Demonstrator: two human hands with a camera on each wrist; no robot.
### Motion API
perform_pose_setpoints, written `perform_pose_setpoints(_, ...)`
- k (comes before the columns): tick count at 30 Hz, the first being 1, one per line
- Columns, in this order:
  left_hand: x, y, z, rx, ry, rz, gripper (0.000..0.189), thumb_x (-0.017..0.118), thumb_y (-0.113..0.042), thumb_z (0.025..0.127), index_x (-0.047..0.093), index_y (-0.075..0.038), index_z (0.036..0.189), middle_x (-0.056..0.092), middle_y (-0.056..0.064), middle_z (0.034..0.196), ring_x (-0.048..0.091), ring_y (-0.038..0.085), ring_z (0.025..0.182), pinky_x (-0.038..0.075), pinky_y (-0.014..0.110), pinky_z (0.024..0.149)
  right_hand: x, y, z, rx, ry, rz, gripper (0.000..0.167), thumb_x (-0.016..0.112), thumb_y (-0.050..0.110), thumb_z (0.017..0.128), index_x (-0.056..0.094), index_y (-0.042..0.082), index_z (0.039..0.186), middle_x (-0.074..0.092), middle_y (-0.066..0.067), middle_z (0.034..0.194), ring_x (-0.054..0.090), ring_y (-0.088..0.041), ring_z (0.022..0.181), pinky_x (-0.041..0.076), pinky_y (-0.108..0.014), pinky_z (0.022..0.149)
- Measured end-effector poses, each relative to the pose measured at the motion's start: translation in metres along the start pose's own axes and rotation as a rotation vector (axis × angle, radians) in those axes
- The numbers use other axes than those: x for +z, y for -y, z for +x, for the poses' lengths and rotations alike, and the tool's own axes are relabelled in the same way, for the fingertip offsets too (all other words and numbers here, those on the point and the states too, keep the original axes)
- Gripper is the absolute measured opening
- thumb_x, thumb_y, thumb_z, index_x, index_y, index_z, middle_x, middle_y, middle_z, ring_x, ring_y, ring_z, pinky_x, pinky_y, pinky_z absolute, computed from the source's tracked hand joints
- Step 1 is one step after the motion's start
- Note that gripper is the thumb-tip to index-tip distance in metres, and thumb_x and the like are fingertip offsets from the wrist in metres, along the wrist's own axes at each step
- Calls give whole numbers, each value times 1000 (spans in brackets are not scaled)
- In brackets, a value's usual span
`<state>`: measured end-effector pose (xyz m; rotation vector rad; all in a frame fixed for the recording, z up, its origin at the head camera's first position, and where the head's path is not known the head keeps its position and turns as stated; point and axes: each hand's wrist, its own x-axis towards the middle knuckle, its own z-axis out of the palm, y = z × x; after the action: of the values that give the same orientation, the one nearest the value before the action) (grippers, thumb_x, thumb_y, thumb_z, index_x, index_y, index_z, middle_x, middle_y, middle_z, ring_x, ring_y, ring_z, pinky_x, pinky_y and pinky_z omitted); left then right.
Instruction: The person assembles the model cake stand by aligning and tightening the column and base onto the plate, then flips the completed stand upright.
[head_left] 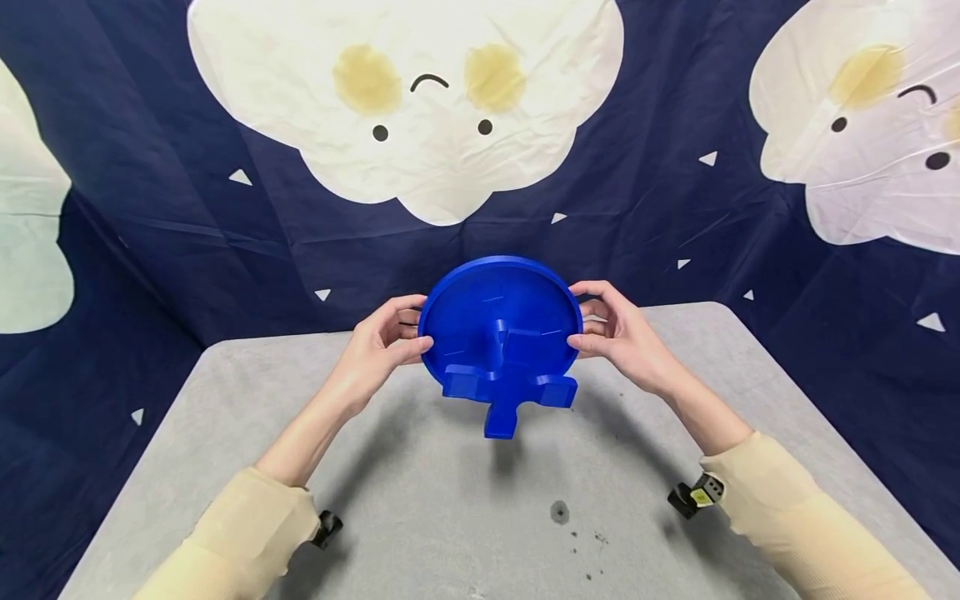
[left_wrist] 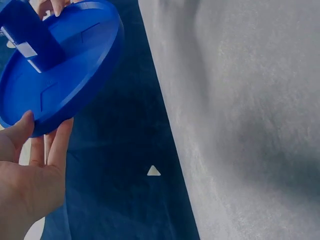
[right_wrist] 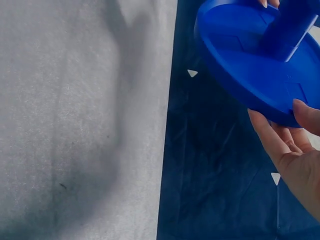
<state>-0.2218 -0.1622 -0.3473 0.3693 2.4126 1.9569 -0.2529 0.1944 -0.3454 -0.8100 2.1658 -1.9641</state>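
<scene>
A round blue plastic disc (head_left: 465,292) with a raised rim is held up over the table, its flat face tilted toward the head camera. From its middle a post sticks out, ending in a cross-shaped piece (head_left: 512,379) with several short arms. My left hand (head_left: 378,346) pinches the disc's left edge, thumb on the face and fingers behind. On the opposite edge my right hand (head_left: 618,333) grips the same way. Both wrist views show the rim between thumb and fingers, with the post (left_wrist: 37,42) standing out from the face.
Below lies a grey table (head_left: 435,517) with small dark spots and the shadows of the arms. A dark blue cloth (head_left: 262,250) with white clouds and triangles hangs behind and at both sides. Small black devices sit at the left cuff (head_left: 326,529) and right cuff (head_left: 693,496).
</scene>
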Motion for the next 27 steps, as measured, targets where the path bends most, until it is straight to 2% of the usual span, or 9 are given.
perform_pose_setpoints(4, -2, 1, -1, 18, 7, 5, 50, 71, -8, 96, 54, -15, 143, 64, 11, 128, 66, 16, 107, 63, 30, 88, 1, -1, 2, -10, -5, -7, 59, 66, -18, 88, 49, 13, 135, 68, -2, 107, 75, -14, 91, 66, -36, 77)
perform_pose_setpoints(9, -2, 1, -1, 53, 20, 37, 46, 73, -9, 95, 57, -17, 137, 68, 3, 123, 65, 17, 113, 58, 28, 91, 2, -1, 4, -13, -36, -65, 54, 67, -19, 86, 51, 14, 126, 67, 1, 110, 73, -12, 92, 64, -26, 78)
perform_pose_setpoints(14, 0, 4, -1, 101, 18, 48, 42, 73, -3, 93, 58, -10, 132, 68, -4, 116, 64, 13, 112, 57, 25, 92, 3, -2, 4, -61, -45, -101, 53, 68, -22, 83, 52, 15, 118, 66, 5, 108, 72, -9, 96, 60, -20, 78)
perform_pose_setpoints(18, 3, 5, -2, 147, 22, 30, 42, 71, 4, 92, 58, -4, 131, 65, -8, 118, 62, 11, 111, 58, 21, 92, 2, -3, 3, -103, -37, -91, 50, 67, -23, 83, 53, 14, 113, 65, 6, 104, 71, -8, 98, 59, -18, 78)
perform_pose_setpoints(23, 6, 7, -2, 166, 21, 24, 38, 69, 7, 92, 58, -3, 127, 63, -6, 125, 61, 10, 115, 57, 18, 96, 2, -5, 1, -118, -24, -57, 47, 65, -25, 84, 53, 14, 108, 65, 9, 108, 69, -6, 101, 59, -17, 80)
perform_pose_setpoints(27, 8, 8, -4, 193, 35, 49, 33, 66, 8, 93, 59, -4, 123, 62, 1, 127, 60, 10, 120, 54, 18, 101, 3, -5, -2, -109, -20, -85, 40, 64, -23, 85, 51, 9, 106, 69, 7, 113, 69, -7, 104, 59, -18, 84)
